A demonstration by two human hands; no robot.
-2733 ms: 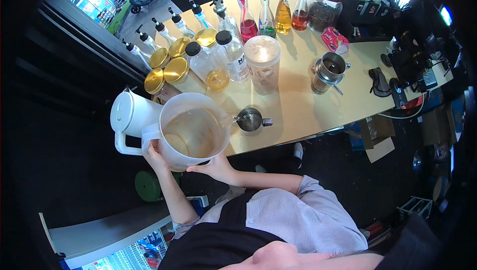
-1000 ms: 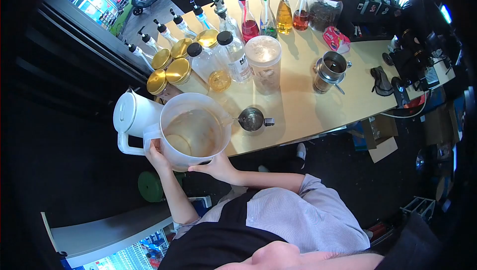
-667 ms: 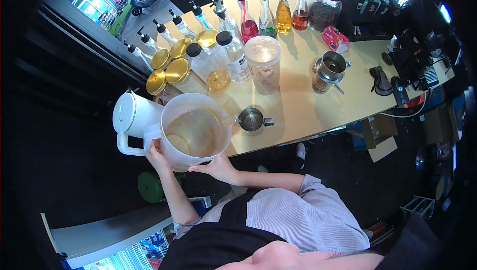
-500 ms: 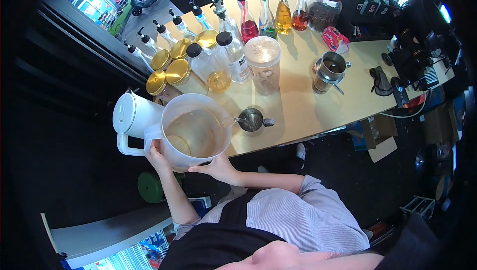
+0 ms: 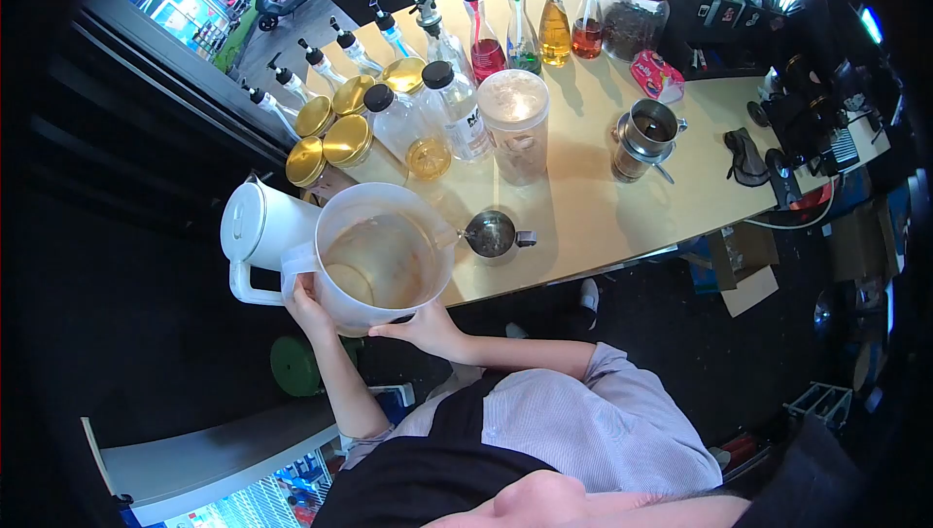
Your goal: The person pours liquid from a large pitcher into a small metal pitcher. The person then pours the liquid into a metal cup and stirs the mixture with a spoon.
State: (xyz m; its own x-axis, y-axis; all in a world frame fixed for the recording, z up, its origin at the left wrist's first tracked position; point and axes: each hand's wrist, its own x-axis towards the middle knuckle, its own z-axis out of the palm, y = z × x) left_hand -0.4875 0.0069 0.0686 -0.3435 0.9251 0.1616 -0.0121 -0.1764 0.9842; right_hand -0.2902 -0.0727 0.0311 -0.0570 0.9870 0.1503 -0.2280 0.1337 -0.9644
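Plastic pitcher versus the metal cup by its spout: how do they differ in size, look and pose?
The plastic pitcher is much larger than the metal cup. The pitcher is cloudy, whitish plastic, while the cup is shiny grey metal. The pitcher is tilted, held by the left hand and right hand; the cup stands on the table with no hand on it. Both have an open top and a handle.
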